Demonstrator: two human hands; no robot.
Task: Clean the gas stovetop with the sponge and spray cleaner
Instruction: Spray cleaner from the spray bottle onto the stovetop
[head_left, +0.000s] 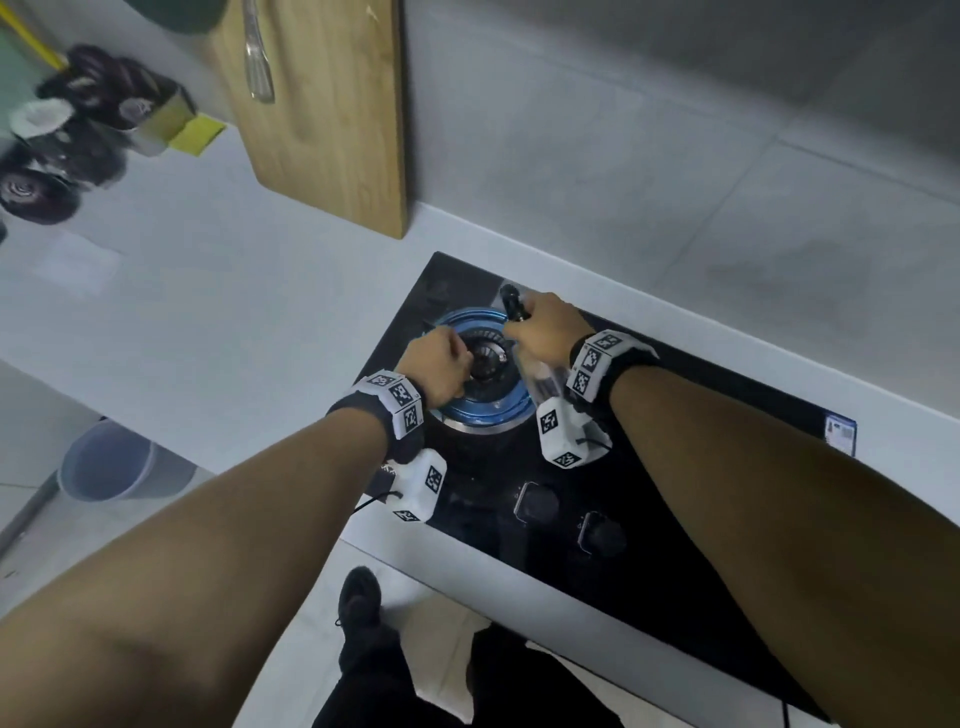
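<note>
Over burner (480, 382), right hand (545, 330) grips spray bottle (535, 371), nozzle pointing away.

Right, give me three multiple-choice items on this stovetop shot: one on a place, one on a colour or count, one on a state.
1. Where is the wooden cutting board?
A. flat on the stovetop
B. against the wall, left of the stovetop
C. on the floor

2. What colour is the ring round the burner?
A. red
B. blue
C. yellow

3. What does the right hand do?
A. grips the spray bottle
B. lies flat on a knob
C. hangs idle

Answers: 1 B, it stands by the wall; 2 B, the ring is blue; 3 A, fingers curl round the bottle's neck.
</note>
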